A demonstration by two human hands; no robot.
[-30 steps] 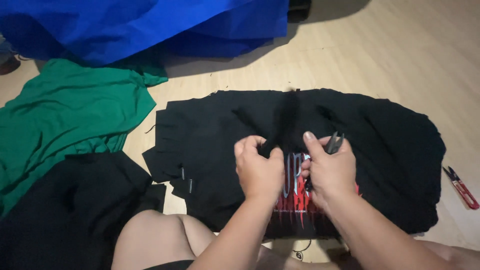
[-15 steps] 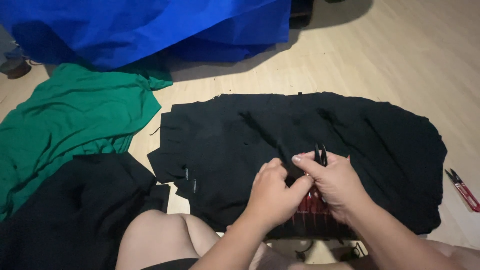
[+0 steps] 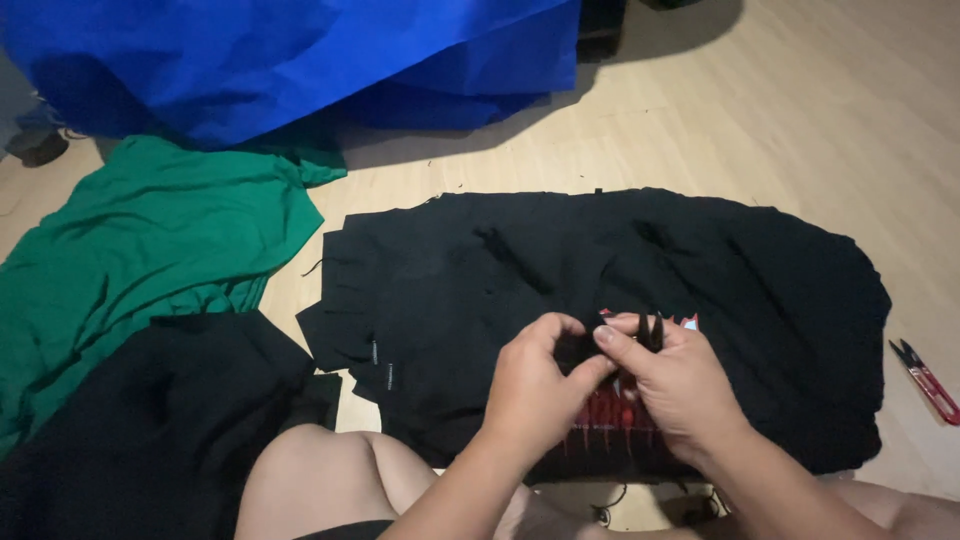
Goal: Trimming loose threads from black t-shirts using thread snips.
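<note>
both hands pinching the black garment (image 3: 620, 290) at its red print

it's spread on the wood floor (image 3: 800, 120), right in front of the knees. left hand (image 3: 535, 385) fingers pinch a fold, right hand (image 3: 680, 385) fingers grip a small dark tool; keeping the cloth taut probably helps. red snips (image 3: 925, 378) lie to the right, green fabric (image 3: 150, 250) and blue fabric (image 3: 280, 60) off left.

The left hand (image 3: 535, 385) and right hand (image 3: 680, 385) are showing bare, with no gloves, rings or watch on them, and the nails are looking short and plain. Both forearms are running out of the lower edge uncovered, no sleeves reaching into view. A bare knee (image 3: 320, 475) is showing at the bottom, with a strip of dark shorts (image 3: 345, 530) edging the thigh.
</note>
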